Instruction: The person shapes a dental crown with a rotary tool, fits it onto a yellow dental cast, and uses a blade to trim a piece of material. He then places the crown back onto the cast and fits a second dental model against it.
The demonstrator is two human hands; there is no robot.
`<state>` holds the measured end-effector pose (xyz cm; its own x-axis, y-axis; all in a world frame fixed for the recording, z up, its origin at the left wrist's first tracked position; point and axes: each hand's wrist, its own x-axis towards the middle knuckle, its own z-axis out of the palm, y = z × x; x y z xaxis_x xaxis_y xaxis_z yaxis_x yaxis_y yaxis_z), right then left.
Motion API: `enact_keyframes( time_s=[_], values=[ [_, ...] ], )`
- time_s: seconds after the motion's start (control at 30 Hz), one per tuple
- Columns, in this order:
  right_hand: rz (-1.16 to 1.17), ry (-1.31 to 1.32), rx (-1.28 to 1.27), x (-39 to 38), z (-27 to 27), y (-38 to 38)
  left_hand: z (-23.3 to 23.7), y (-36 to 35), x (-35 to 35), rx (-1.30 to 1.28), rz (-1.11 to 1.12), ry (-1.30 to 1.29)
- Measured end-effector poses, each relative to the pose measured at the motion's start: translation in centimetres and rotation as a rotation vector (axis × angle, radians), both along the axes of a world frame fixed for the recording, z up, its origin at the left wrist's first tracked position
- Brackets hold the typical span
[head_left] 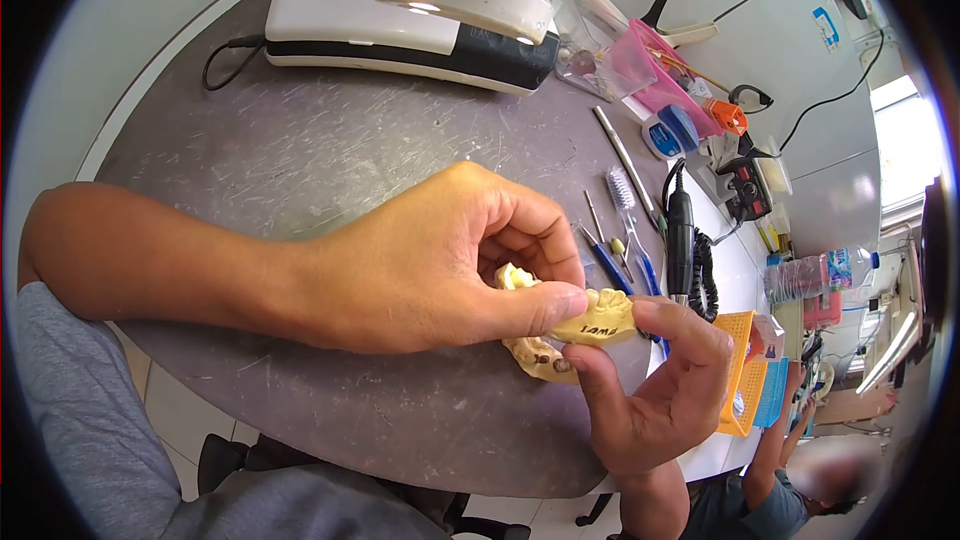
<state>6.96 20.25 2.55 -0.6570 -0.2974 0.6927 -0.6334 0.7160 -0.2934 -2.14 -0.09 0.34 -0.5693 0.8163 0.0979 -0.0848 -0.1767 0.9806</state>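
A yellow dental model [600, 318] with dark handwriting on its side is held between both hands. My left hand [450, 260] comes in from the left, its thumb pressed on the model and its fingers curled behind. At the model's right end, my right hand [655, 380] pinches it between thumb and index finger. Just below and behind lies a second cast piece [540, 358], with brownish spots on its teeth; part of it is hidden by my left thumb, and I cannot tell whether it rests on the table or is held.
On the grey table [330, 150] stand a white machine [370, 10] and a pink basket [680, 80]. A brush [622, 190], thin tools and a black handpiece [680, 240] lie beyond my hands. An orange basket [738, 380] is at right, near a seated person [760, 505].
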Motion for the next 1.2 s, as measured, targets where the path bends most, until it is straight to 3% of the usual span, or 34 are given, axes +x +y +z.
enact_keyframes(
  time_s=[1.2],
  values=[
    [-0.011, 0.014, 0.011, 0.09, -0.07, 0.07, -0.07, 0.1, -0.02, 0.015, -0.009, 0.006]
  ],
)
